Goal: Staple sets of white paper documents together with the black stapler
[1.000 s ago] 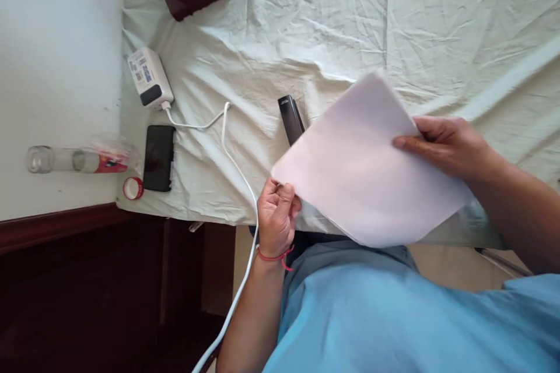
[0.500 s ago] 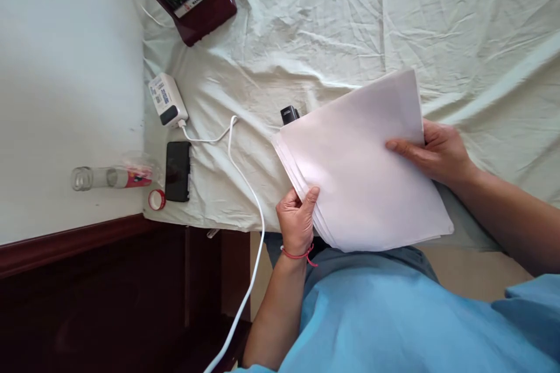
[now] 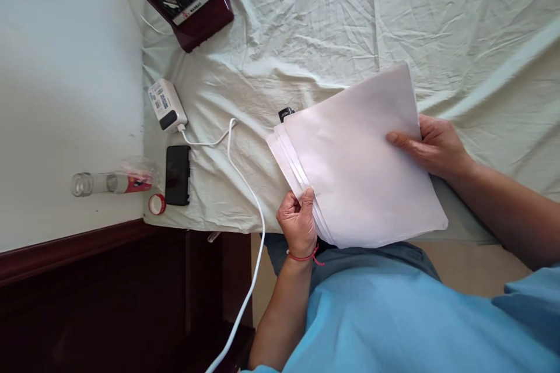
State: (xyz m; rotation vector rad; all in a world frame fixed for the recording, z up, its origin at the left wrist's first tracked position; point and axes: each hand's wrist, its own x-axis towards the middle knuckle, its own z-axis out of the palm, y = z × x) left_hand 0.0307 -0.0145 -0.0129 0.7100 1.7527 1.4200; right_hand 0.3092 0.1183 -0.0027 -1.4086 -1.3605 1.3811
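Observation:
A stack of white paper sheets [image 3: 359,163] is held tilted above the near edge of the cloth-covered table. My left hand [image 3: 297,221] grips its left edge, the thumb on top and the fingers underneath. Along that edge the sheets are fanned into several steps. On the opposite side my right hand [image 3: 441,148] pinches the stack, its thumb lying on the top sheet and its other fingers mostly hidden behind. A small black object [image 3: 286,113] pokes out from behind the stack's upper left corner; the rest of it is covered.
A pale green wrinkled cloth [image 3: 306,23] covers the table. At the left are a dark red fan [image 3: 201,11], a white box-shaped device [image 3: 166,105] with a white cable [image 3: 258,204], a black phone [image 3: 177,175], a clear bottle [image 3: 111,182] and a red cap [image 3: 157,204].
The sheets have fanned out more widely along the left edge, and the stack has shifted slightly left. Both hands still hold it.

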